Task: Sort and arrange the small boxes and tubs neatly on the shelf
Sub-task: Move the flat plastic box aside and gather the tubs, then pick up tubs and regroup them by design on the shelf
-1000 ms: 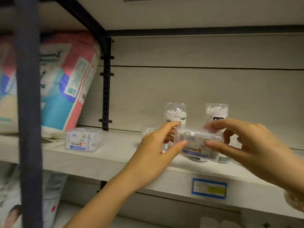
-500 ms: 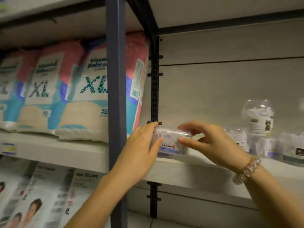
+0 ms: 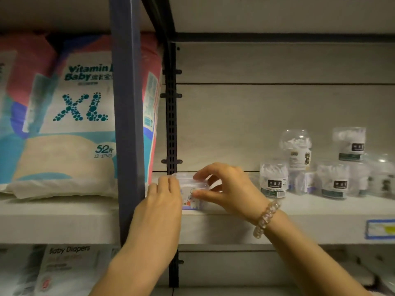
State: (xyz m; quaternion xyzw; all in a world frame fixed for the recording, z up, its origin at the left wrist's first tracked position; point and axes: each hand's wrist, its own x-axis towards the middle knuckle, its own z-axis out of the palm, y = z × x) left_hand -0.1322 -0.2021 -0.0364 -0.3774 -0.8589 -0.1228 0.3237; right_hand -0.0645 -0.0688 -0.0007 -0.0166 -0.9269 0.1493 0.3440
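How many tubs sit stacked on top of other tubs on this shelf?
2: a dome-topped tub on the group's left and a flat-topped tub to its right. More may lie beyond the right edge.

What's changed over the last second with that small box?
Both hands, left hand and right hand, carried the small clear box leftward along the shelf, from in front of the dental floss tubs to the left end beside the diaper pack, where it seems to rest now. Neither hand let go. The tubs stayed put.
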